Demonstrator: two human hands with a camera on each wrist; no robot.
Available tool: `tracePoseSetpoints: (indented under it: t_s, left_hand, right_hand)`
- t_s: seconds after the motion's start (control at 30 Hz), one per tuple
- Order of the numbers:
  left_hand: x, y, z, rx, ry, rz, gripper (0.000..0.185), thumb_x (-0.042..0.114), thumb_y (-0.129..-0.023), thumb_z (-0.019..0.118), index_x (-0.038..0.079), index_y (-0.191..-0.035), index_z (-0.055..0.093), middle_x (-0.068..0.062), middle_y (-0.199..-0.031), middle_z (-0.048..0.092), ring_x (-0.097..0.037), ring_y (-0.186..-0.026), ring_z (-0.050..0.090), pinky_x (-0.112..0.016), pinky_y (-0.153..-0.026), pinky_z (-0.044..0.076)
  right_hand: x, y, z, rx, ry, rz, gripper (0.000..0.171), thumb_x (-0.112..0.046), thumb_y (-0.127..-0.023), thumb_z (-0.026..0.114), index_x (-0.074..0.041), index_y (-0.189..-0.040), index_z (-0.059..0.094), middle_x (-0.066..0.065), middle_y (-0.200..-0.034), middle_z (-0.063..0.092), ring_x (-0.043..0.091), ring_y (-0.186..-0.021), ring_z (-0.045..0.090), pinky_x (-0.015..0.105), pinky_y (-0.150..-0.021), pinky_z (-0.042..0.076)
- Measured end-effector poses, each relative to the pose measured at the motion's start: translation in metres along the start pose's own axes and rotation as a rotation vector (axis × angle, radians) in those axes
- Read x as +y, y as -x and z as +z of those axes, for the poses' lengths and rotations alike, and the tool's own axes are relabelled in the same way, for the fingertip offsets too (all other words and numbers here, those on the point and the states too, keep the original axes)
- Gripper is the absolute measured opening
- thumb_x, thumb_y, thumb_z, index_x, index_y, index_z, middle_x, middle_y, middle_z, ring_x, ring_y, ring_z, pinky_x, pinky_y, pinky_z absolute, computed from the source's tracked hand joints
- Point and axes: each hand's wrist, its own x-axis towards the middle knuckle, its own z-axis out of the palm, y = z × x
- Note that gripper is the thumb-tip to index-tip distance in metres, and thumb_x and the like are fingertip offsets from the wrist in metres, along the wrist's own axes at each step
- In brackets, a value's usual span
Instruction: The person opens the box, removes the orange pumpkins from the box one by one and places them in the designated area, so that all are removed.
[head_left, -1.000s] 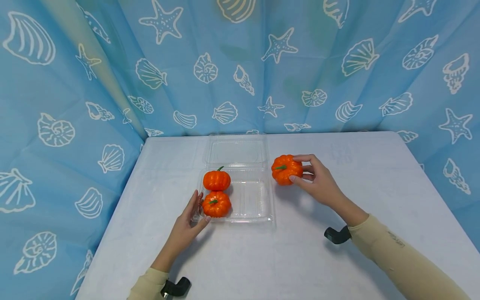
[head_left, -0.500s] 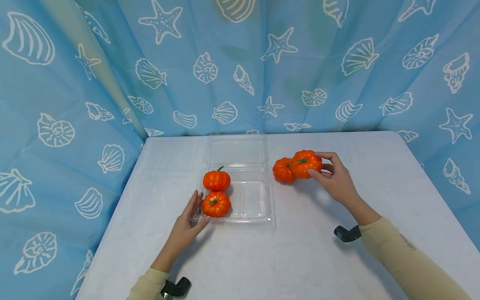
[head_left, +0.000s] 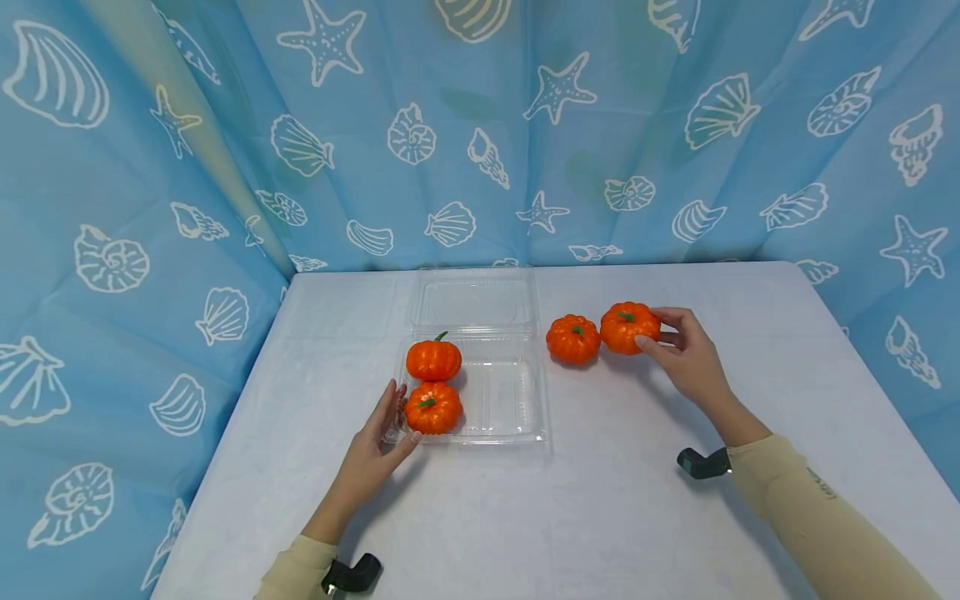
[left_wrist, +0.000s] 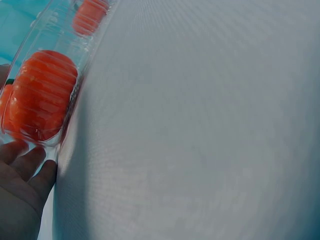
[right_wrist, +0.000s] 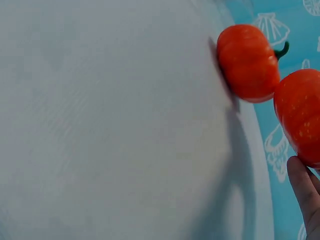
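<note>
In the head view, my right hand (head_left: 692,354) pinches a small orange pumpkin (head_left: 627,327) with a green stem between thumb and fingers. Just left of it sits a second pumpkin (head_left: 573,340) on the table; the right wrist view shows this pumpkin (right_wrist: 248,63) beside the held pumpkin (right_wrist: 302,112). An opened clear plastic clamshell box (head_left: 504,400) holds two more pumpkins in its left half, one behind (head_left: 433,361) and one in front (head_left: 433,408). My left hand (head_left: 372,454) touches the box's front left corner with extended fingers; some fingertips show through the plastic.
The box's clear lid (head_left: 472,304) lies folded back toward the far edge of the white-covered table (head_left: 480,517). A blue curtain (head_left: 487,108) with white shells and starfish hangs behind and along the sides.
My right hand has moved right with its pumpkin, baring the second pumpkin that was hidden behind it. The left hand, the box and the pumpkins inside have stayed put.
</note>
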Motion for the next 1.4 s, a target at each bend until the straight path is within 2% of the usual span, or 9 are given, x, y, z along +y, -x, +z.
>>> tracePoseSetpoints:
  t_s: [0.3,0.43,0.6,0.67,0.8,0.87,1.03,1.2,1.4]
  left_hand:
    - [0.000,0.001,0.000,0.002,0.014,0.009,0.087,0.027,-0.096,0.072,0.015,-0.164,0.019,-0.007,-0.163,0.034,-0.025,-0.150,0.031,-0.046,-0.119,0.025]
    - [-0.001,0.000,0.000,0.002,0.015,0.008,0.088,0.027,-0.096,0.073,0.016,-0.164,0.018,-0.006,-0.163,0.034,-0.024,-0.150,0.032,-0.046,-0.119,0.026]
    - [-0.001,-0.001,0.001,-0.001,0.009,-0.002,0.090,0.028,-0.096,0.073,0.015,-0.165,0.017,-0.004,-0.163,0.034,-0.024,-0.150,0.032,-0.045,-0.119,0.028]
    - [-0.001,-0.001,0.001,-0.004,0.006,-0.007,0.090,0.029,-0.096,0.073,0.015,-0.165,0.017,-0.003,-0.163,0.034,-0.023,-0.150,0.033,-0.045,-0.119,0.028]
    - [0.001,-0.001,0.002,-0.004,0.002,-0.015,0.090,0.030,-0.096,0.073,0.013,-0.164,0.017,-0.003,-0.163,0.034,-0.023,-0.150,0.033,-0.045,-0.119,0.028]
    - [0.002,-0.001,0.002,-0.003,0.001,-0.016,0.090,0.030,-0.096,0.073,0.013,-0.164,0.017,-0.003,-0.163,0.034,-0.023,-0.150,0.033,-0.045,-0.119,0.028]
    - [0.002,-0.001,0.001,-0.001,0.006,-0.021,0.090,0.031,-0.096,0.073,0.017,-0.165,0.017,-0.001,-0.163,0.034,-0.021,-0.150,0.032,-0.044,-0.119,0.027]
    - [0.002,-0.001,0.001,0.000,0.005,-0.010,0.091,0.030,-0.095,0.073,0.015,-0.165,0.016,-0.004,-0.163,0.034,-0.024,-0.150,0.032,-0.047,-0.119,0.028]
    - [0.002,-0.001,0.001,0.000,0.009,-0.018,0.091,0.031,-0.096,0.073,0.017,-0.165,0.016,-0.001,-0.163,0.034,-0.022,-0.150,0.032,-0.044,-0.119,0.028]
  right_hand:
    - [0.021,-0.003,-0.002,-0.022,0.024,0.066,0.060,-0.038,-0.100,0.066,-0.005,-0.144,0.043,0.020,-0.152,0.046,0.040,-0.125,0.056,0.011,-0.090,0.050]
    - [0.026,-0.006,-0.001,-0.034,0.034,0.085,0.062,-0.042,-0.099,0.066,-0.006,-0.145,0.043,0.020,-0.152,0.046,0.039,-0.128,0.055,0.024,-0.098,0.052]
    - [0.030,-0.009,0.002,-0.056,0.041,0.076,0.063,-0.041,-0.099,0.067,-0.003,-0.143,0.042,0.020,-0.150,0.049,0.038,-0.134,0.050,0.044,-0.106,0.047]
    - [0.030,-0.009,0.002,-0.058,0.036,0.071,0.063,-0.040,-0.099,0.067,-0.002,-0.142,0.042,0.021,-0.149,0.049,0.038,-0.136,0.049,0.041,-0.106,0.046]
    - [0.030,-0.010,0.001,-0.068,0.029,0.085,0.063,-0.040,-0.099,0.067,-0.001,-0.142,0.042,0.022,-0.149,0.049,0.039,-0.135,0.050,0.026,-0.101,0.049]
    - [0.029,-0.010,0.000,-0.074,0.033,0.098,0.064,-0.040,-0.099,0.067,0.000,-0.142,0.041,0.023,-0.149,0.049,0.039,-0.134,0.051,0.024,-0.099,0.050]
    - [0.029,-0.010,0.000,-0.083,0.050,0.107,0.065,-0.041,-0.099,0.066,0.000,-0.143,0.041,0.024,-0.149,0.049,0.039,-0.133,0.052,0.038,-0.103,0.048]
    - [0.029,-0.010,-0.001,-0.083,0.048,0.107,0.067,-0.043,-0.099,0.066,0.001,-0.143,0.041,0.025,-0.149,0.049,0.041,-0.133,0.051,0.049,-0.105,0.044]
    - [0.031,-0.010,0.001,-0.067,0.050,0.115,0.067,-0.043,-0.099,0.066,0.000,-0.143,0.041,0.023,-0.148,0.049,0.039,-0.133,0.051,0.047,-0.105,0.045]
